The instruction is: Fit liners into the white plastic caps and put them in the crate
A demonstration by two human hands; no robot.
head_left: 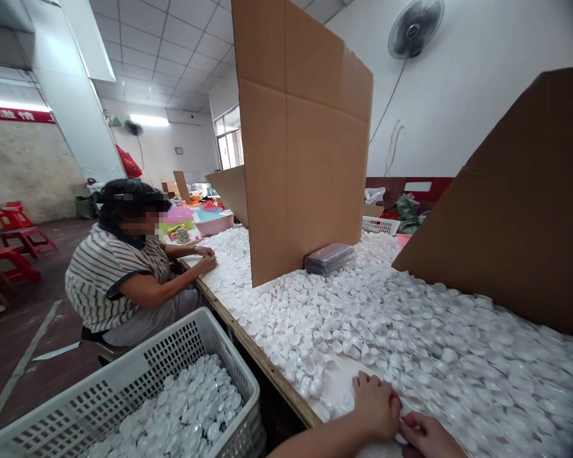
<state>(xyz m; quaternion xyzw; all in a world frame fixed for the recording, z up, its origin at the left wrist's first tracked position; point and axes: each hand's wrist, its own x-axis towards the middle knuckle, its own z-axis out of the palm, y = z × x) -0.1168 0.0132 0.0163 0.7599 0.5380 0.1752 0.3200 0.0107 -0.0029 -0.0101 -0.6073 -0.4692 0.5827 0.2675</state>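
Observation:
My left hand (375, 406) rests low over the table at the bottom of the view, its fingers bent and pressed together. Close against it on the right is my right hand (428, 435), with thumb and forefinger pinched. A bit of something white shows between the two hands, too covered to name. Around them spreads a thick layer of small, round, shallow white plastic cups (358, 312), some face up and some tipped. Just beyond my left fingers lies a patch of bare white tabletop (346, 372).
A pale plastic crate (138, 356) of similar white pieces stands left of the table's wooden edge (267, 369). Cardboard panels (310, 140) (516, 203) rise from the pile. Clear plastic packs (329, 257) lean at one panel's foot. A seated co-worker (124, 273) works at the table's left side.

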